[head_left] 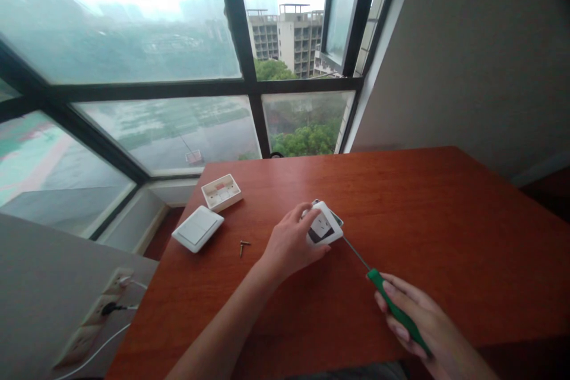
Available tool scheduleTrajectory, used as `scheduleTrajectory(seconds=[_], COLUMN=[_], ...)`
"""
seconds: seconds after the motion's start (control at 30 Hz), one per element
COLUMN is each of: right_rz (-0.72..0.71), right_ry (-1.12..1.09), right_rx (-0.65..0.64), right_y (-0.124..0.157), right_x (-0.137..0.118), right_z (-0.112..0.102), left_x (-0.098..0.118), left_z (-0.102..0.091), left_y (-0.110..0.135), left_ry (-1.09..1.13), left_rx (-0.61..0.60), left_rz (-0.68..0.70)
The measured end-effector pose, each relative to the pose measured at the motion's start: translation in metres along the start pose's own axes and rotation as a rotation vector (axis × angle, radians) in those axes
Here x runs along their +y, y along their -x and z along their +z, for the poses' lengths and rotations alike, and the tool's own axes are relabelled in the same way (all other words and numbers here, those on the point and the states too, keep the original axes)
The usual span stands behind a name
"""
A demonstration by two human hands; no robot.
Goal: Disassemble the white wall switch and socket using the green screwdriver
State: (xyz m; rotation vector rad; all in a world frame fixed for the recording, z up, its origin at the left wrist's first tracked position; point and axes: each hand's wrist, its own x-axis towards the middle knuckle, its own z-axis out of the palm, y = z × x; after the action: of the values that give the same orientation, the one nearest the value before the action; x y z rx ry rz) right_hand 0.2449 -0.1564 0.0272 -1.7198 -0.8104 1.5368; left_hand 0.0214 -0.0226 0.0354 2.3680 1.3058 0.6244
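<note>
My left hand point(291, 243) grips a white wall socket point(324, 223) by its left edge, holding it tilted over the table. Its face shows socket holes and a dark strip, and part of a dark-and-green piece peeks out behind its upper right edge. In my right hand point(414, 314) is a screwdriver point(396, 312) with a green handle and a thin metal shaft. The screwdriver's tip reaches the socket's lower right corner; whether it touches a screw or slot I cannot tell.
Left on the reddish-brown table point(401, 202) lie a white switch panel point(198, 228), an open white mounting box point(221, 192) and a few small screws point(243, 246). Wall outlets point(98, 312) with plugged cords are at lower left. Windows point(155, 59) stand behind the table.
</note>
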Motion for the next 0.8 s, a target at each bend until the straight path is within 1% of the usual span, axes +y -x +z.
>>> scheduleTrajectory(seconds=[0.07,0.13,0.2,0.3,0.4,0.5,0.57,0.63,0.7,0.73,0.8], right_rz=[-0.057,-0.168,-0.248,-0.263,-0.253,-0.273,-0.289,-0.302,-0.316,-0.323,-0.342], right_ry=[0.050,0.194,0.325,0.400,0.395,0.399,0.415,0.432,0.443,0.449,0.480], right_rx=[-0.010,-0.003,0.018,0.012,0.000,0.049,0.095,0.120,0.128,0.128,0.138], right_y=[-0.003,-0.007,-0.010,-0.010,-0.008,-0.009,-0.012,-0.015,-0.018,-0.019,-0.021], right_x=[0.001,0.006,0.010,0.011,0.006,0.001,-0.001,-0.004,-0.007,-0.009,-0.011], right_z=[-0.001,-0.003,-0.004,-0.006,-0.008,-0.014,-0.019,-0.023,-0.025,-0.026,-0.026], left_x=[0.003,0.004,0.004,-0.002,-0.016,-0.038,-0.053,-0.065,-0.070,-0.069,-0.061], left_z=[0.000,0.001,0.002,-0.001,-0.009,-0.020,-0.026,-0.030,-0.032,-0.032,-0.031], left_y=[0.000,0.000,0.000,-0.001,-0.002,-0.001,0.002,0.005,0.007,0.007,0.007], left_ry=[0.020,0.043,0.069,0.123,0.126,0.002,-0.107,-0.200,-0.274,-0.300,-0.300], left_rx=[-0.019,-0.024,-0.022,0.000,0.089,0.197,0.203,0.168,0.155,0.168,0.211], left_rz=[0.001,-0.001,-0.001,0.016,0.007,-0.078,-0.137,-0.179,-0.197,-0.195,-0.163])
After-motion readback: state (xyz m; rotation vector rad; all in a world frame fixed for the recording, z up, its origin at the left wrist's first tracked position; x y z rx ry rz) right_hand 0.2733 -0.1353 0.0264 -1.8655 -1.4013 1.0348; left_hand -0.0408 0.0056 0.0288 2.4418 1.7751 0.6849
